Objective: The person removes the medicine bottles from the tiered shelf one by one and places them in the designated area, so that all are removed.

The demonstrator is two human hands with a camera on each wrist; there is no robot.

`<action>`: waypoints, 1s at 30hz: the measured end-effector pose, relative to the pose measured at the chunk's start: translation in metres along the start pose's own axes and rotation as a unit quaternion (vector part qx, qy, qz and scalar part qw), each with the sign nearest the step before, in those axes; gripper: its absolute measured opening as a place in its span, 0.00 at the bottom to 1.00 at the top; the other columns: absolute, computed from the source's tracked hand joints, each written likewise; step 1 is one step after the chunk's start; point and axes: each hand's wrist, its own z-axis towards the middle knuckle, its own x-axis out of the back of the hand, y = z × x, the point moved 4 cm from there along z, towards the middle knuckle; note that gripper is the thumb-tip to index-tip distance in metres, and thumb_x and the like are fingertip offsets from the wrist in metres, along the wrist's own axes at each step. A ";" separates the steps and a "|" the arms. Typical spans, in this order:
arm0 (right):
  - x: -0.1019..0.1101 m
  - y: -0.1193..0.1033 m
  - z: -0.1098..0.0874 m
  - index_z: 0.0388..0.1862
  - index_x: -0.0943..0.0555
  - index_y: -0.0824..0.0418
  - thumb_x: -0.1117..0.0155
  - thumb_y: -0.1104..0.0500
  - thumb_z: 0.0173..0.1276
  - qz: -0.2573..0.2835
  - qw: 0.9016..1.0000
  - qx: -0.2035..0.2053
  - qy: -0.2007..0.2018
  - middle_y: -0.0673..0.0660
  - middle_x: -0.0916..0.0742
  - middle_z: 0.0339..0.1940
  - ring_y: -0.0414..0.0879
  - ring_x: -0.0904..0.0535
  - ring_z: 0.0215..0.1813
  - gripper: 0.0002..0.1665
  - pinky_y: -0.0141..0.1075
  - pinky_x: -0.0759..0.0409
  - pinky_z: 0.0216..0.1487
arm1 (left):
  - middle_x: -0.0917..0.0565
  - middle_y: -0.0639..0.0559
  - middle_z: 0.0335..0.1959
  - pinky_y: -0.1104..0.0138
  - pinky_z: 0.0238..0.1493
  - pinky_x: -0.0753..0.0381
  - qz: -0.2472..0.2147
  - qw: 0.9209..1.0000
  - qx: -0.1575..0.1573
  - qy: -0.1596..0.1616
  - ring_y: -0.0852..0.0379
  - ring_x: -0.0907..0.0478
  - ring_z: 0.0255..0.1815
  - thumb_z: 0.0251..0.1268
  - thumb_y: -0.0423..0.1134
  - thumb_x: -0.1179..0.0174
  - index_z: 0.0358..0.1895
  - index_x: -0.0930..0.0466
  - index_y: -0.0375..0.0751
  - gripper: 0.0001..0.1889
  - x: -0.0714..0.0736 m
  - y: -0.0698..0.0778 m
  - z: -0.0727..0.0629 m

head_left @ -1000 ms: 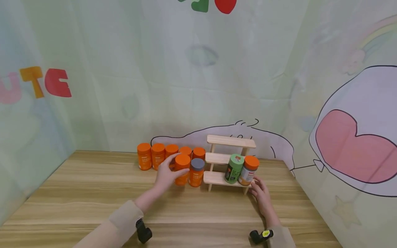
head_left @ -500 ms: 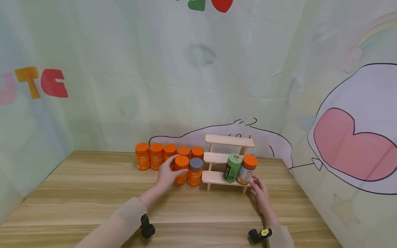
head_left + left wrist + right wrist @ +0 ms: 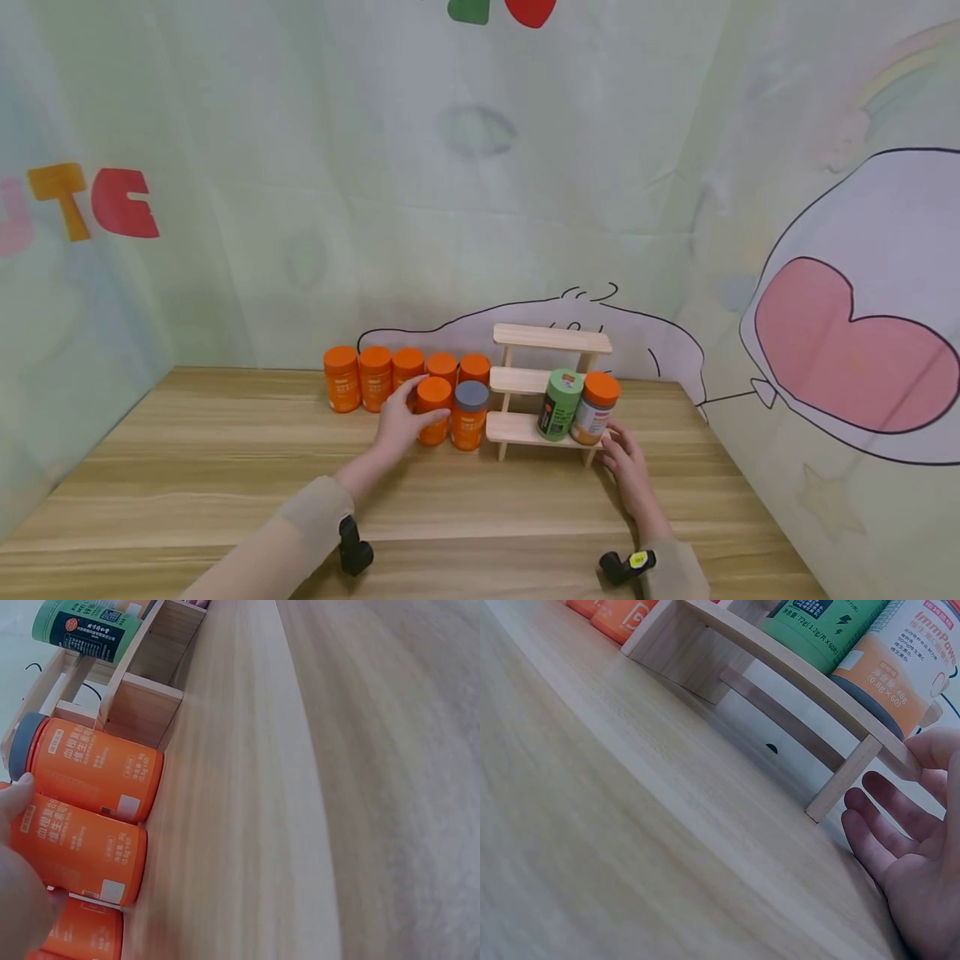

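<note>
bottles mostly wait at left of centre: five orange ones in a back row on the table, two in front. left hand curls round the front orange bottle, beside the grey-capped one. only two stand on the rack, a green bottle and an orange-capped one; upper shelves look bare. right hand, fingers relaxed, touches the rack's right end. labels too small to read.
</note>
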 end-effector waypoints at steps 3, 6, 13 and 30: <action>0.000 0.000 0.000 0.70 0.43 0.74 0.56 0.62 0.78 0.001 1.000 -0.001 -0.002 0.62 0.29 0.59 0.29 0.25 0.45 0.27 0.25 0.21 0.48 | 0.29 0.35 0.68 0.49 0.71 0.35 0.000 1.000 -0.001 -0.005 0.39 0.33 0.70 0.54 0.35 0.27 0.68 0.32 0.34 0.37 0.000 -0.001 0.000; 0.000 -0.001 -0.001 0.70 0.43 0.74 0.55 0.63 0.78 0.005 1.000 -0.003 -0.001 0.59 0.28 0.57 0.29 0.25 0.44 0.27 0.25 0.21 0.48 | 0.31 0.34 0.69 0.48 0.71 0.35 0.001 1.000 0.000 -0.012 0.38 0.34 0.71 0.54 0.36 0.27 0.70 0.35 0.33 0.40 0.000 -0.002 -0.001; 0.001 0.000 -0.001 0.69 0.41 0.74 0.54 0.63 0.77 0.010 1.000 0.000 0.002 0.54 0.26 0.52 0.30 0.24 0.44 0.26 0.26 0.21 0.47 | 0.36 0.35 0.72 0.48 0.74 0.40 -0.021 1.000 -0.005 -0.006 0.38 0.40 0.74 0.58 0.40 0.30 0.72 0.42 0.33 0.42 0.003 0.006 -0.007; -0.001 -0.001 -0.002 0.69 0.41 0.74 0.54 0.63 0.77 0.006 1.000 0.004 0.000 0.59 0.27 0.56 0.30 0.24 0.44 0.27 0.26 0.21 0.47 | 0.22 0.37 0.51 0.51 0.55 0.28 -0.058 0.985 -0.146 0.067 0.40 0.28 0.54 0.61 0.36 0.32 0.53 0.25 0.29 0.20 -0.016 0.067 -0.014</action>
